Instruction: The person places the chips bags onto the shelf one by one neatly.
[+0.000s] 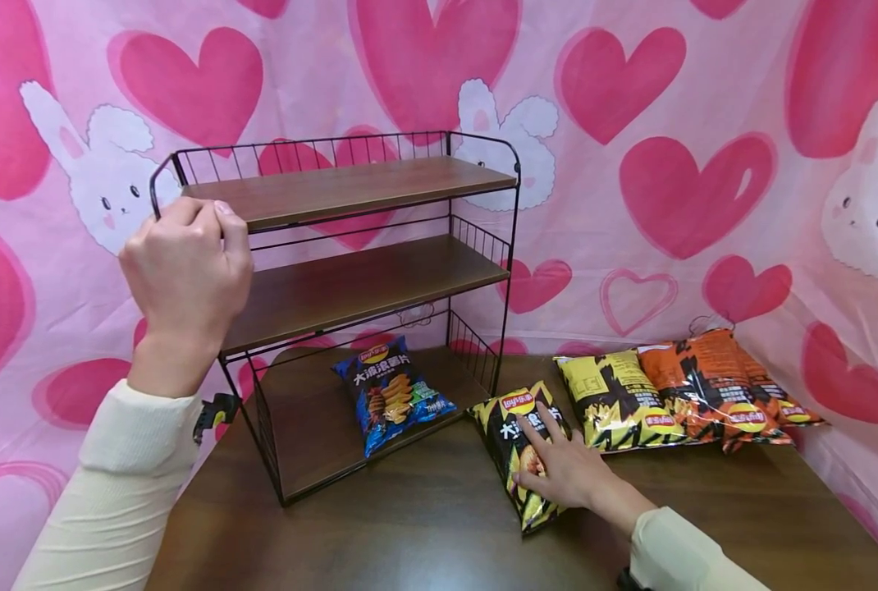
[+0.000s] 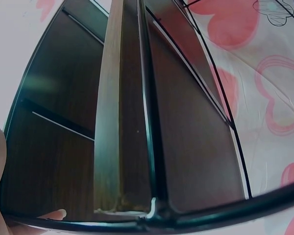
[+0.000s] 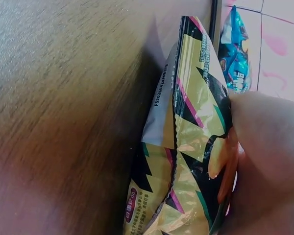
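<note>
A person's right hand [image 1: 568,468] covers a black-and-yellow chip bag [image 1: 504,447] at lower center right of the frame, its fingers and thumb spread across the printed front. The bag sits at a slant, just beside the near right corner of a three-tier rack [image 1: 380,271]. At center left, the left hand [image 1: 191,267] curls its fingers at the rack's upper end; the left wrist view shows a fingertip beside the dark rail [image 2: 225,211] along the bottom of the frame.

The step in hand appears to be securing the bag while the other hand steadies the rack. The next move, by the look of it, calls for drawing thumb and fingers together on the bag before any lift, with enough care not to crush the chips. The right wrist view is tight and dim at the underside, so whether the bag rests fully on the tabletop [image 1: 409,533] is hard to tell.

A blue chip bag [image 1: 395,398] leans back on the bottom shelf [image 1: 306,435], at the frame's lower middle. At center right, a yellow chip bag [image 1: 609,398] lies against orange chip bags [image 1: 705,382].
</note>
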`<state>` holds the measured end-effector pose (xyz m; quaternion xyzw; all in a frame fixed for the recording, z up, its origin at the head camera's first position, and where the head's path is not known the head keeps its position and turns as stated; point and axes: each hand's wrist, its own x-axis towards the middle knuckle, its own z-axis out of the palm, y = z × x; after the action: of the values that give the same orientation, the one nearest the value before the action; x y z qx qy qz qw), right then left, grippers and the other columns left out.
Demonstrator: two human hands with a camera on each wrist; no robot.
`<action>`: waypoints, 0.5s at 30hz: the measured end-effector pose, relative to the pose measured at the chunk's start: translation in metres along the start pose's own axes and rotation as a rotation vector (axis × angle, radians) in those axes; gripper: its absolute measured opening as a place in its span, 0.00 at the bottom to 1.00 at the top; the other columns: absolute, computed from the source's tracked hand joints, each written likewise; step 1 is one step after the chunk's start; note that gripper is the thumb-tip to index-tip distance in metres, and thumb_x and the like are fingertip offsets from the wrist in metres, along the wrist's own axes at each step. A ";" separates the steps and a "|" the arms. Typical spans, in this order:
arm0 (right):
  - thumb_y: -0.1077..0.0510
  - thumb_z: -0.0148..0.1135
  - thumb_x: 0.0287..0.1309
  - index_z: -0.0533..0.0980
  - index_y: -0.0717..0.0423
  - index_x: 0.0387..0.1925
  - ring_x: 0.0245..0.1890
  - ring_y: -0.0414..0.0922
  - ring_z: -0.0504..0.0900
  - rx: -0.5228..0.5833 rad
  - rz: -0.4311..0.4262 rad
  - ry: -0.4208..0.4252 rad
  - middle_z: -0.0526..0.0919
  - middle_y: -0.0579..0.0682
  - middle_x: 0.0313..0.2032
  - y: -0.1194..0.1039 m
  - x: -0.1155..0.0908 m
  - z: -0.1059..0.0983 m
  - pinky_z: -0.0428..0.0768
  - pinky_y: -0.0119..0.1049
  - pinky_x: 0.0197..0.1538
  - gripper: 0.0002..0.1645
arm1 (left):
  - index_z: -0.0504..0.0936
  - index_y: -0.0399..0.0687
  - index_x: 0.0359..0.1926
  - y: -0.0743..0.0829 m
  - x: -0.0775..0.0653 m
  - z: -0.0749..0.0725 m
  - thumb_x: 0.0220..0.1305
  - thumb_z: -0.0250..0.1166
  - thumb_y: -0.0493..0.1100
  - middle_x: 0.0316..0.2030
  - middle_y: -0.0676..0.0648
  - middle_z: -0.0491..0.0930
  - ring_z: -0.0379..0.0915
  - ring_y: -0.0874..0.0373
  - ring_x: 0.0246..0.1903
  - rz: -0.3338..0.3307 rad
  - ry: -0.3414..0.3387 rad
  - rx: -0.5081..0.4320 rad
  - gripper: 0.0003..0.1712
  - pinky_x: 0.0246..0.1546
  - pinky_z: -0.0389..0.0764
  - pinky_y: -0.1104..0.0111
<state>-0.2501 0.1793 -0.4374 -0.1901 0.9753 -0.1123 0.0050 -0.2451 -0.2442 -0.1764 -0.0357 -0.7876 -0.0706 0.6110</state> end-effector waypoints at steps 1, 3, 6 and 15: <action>0.32 0.66 0.59 0.57 0.41 0.80 0.57 0.81 0.72 0.002 -0.005 -0.001 0.49 0.59 0.80 0.000 0.000 0.000 0.72 0.80 0.42 0.53 | 0.86 0.24 0.37 0.000 0.000 0.000 0.76 0.44 0.50 0.36 0.31 0.84 0.78 0.25 0.31 -0.001 0.002 -0.001 0.33 0.29 0.75 0.37; 0.35 0.67 0.60 0.57 0.41 0.80 0.55 0.78 0.75 0.001 -0.014 0.002 0.49 0.59 0.80 -0.001 0.001 0.000 0.74 0.77 0.39 0.52 | 0.86 0.25 0.37 0.000 0.000 0.000 0.76 0.44 0.50 0.36 0.31 0.84 0.77 0.25 0.31 -0.003 0.004 -0.002 0.33 0.29 0.74 0.37; 0.39 0.68 0.60 0.58 0.41 0.80 0.51 0.72 0.78 -0.016 -0.020 0.012 0.50 0.59 0.80 -0.001 0.002 0.000 0.78 0.68 0.33 0.51 | 0.86 0.25 0.37 -0.001 0.000 -0.001 0.77 0.44 0.50 0.37 0.31 0.84 0.77 0.25 0.30 -0.001 0.002 -0.002 0.33 0.29 0.74 0.37; 0.45 0.71 0.59 0.61 0.36 0.78 0.42 0.58 0.80 -0.048 -0.014 0.069 0.54 0.55 0.80 -0.004 0.002 -0.005 0.74 0.47 0.23 0.49 | 0.86 0.25 0.36 -0.001 -0.001 0.000 0.77 0.43 0.51 0.35 0.32 0.84 0.78 0.26 0.31 0.001 0.011 -0.014 0.35 0.28 0.73 0.37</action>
<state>-0.2505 0.1763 -0.4320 -0.1931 0.9760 -0.0952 -0.0339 -0.2451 -0.2454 -0.1771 -0.0403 -0.7839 -0.0760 0.6150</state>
